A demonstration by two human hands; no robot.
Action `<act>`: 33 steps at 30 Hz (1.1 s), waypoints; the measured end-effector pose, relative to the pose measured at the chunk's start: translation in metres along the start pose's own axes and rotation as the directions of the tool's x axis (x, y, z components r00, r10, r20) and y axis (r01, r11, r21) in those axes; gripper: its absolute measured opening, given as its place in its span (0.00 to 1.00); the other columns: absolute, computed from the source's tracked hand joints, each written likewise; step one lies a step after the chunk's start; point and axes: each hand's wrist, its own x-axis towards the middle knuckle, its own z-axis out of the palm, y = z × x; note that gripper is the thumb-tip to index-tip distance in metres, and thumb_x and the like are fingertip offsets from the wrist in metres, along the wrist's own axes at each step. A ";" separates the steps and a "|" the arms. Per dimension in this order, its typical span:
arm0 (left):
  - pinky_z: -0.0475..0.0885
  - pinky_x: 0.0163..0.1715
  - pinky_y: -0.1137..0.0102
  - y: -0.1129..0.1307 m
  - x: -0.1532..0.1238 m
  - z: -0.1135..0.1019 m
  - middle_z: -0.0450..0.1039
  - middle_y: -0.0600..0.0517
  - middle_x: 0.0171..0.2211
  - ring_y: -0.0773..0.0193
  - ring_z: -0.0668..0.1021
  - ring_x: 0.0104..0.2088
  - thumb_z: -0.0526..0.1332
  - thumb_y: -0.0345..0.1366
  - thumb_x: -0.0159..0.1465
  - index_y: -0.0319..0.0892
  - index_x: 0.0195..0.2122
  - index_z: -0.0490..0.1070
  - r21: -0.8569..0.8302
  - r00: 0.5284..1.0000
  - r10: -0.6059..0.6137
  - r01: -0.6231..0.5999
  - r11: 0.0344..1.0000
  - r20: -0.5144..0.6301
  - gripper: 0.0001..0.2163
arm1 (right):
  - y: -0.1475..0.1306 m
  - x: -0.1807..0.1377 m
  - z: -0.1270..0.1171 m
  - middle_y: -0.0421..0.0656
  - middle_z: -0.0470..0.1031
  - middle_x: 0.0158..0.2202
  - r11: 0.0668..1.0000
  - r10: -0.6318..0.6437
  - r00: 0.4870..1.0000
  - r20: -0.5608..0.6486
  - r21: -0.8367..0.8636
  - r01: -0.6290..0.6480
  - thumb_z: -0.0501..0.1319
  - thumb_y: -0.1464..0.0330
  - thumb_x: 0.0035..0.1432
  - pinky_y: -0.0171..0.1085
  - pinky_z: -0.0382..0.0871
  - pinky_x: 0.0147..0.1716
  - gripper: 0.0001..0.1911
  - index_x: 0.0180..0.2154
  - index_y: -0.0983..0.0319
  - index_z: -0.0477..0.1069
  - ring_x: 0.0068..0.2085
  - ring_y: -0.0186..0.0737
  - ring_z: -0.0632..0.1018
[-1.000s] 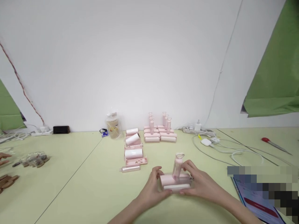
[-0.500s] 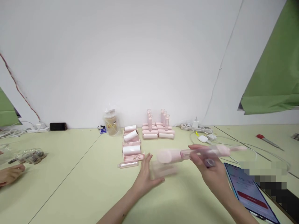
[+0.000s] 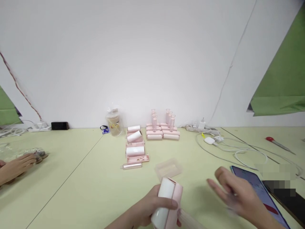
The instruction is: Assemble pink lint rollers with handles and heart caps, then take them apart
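- Far left, another person's hand [image 3: 14, 165] rests on the counter [image 3: 71, 178] by some small clear pieces [image 3: 35, 153].
- Towards the middle, spare rolls [image 3: 134, 147] lie in a row. Stacked rollers [image 3: 163, 133] stand behind them at the wall.
- The clear cover [image 3: 168, 168] now lies alone on the counter, just beyond the hands. A second ago both hands held it around the roller.
- The left hand [image 3: 148, 207] is closed around the lint roller [image 3: 166, 194], near the bottom edge. Its white roll is bare and its handle points near and right.
- The right hand [image 3: 235, 194] has let go and hangs open and blurred above the counter, holding nothing.
- A phone [image 3: 258, 190] lies just right of it.
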 end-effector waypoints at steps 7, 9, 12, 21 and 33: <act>0.69 0.28 0.67 -0.011 0.003 0.006 0.70 0.56 0.25 0.64 0.74 0.25 0.69 0.33 0.40 0.41 0.42 0.60 0.097 0.998 0.045 -0.041 0.994 -0.037 0.28 | -0.054 0.012 0.036 0.34 0.49 0.19 0.476 0.212 0.972 0.102 0.858 -0.194 0.38 0.51 0.61 0.32 0.47 0.13 0.25 0.20 0.60 0.47 0.15 0.27 0.47; 0.69 0.31 0.67 -0.010 0.003 0.005 0.70 0.55 0.28 0.63 0.74 0.29 0.70 0.34 0.40 0.41 0.41 0.63 0.173 0.995 0.086 -0.076 0.982 -0.054 0.26 | -0.058 0.007 0.053 0.34 0.50 0.21 0.464 0.190 0.972 0.135 0.861 -0.210 0.39 0.50 0.60 0.33 0.49 0.16 0.25 0.20 0.60 0.48 0.17 0.28 0.50; 0.68 0.35 0.66 -0.008 0.003 0.003 0.69 0.54 0.31 0.60 0.73 0.34 0.70 0.34 0.40 0.41 0.40 0.65 0.247 0.989 0.139 -0.121 0.961 -0.058 0.25 | -0.054 -0.003 0.067 0.34 0.50 0.22 0.519 0.164 0.979 0.118 0.834 -0.188 0.41 0.50 0.61 0.33 0.50 0.18 0.24 0.21 0.60 0.49 0.19 0.30 0.52; 0.66 0.36 0.67 -0.007 0.004 0.003 0.69 0.55 0.30 0.62 0.72 0.33 0.65 0.37 0.47 0.40 0.38 0.68 0.269 0.990 0.128 -0.108 0.957 -0.057 0.17 | -0.055 0.009 0.042 0.39 0.56 0.26 0.813 -0.240 0.845 0.477 0.575 -0.093 0.46 0.57 0.61 0.35 0.57 0.24 0.18 0.23 0.58 0.53 0.26 0.36 0.62; 0.65 0.34 0.70 -0.009 0.004 0.003 0.71 0.56 0.29 0.63 0.72 0.33 0.64 0.32 0.46 0.39 0.34 0.72 0.213 0.997 0.061 -0.048 0.976 -0.051 0.12 | -0.049 0.003 0.078 0.34 0.49 0.17 0.910 -0.210 0.887 0.412 0.413 0.023 0.39 0.53 0.62 0.31 0.52 0.17 0.23 0.20 0.59 0.46 0.19 0.31 0.55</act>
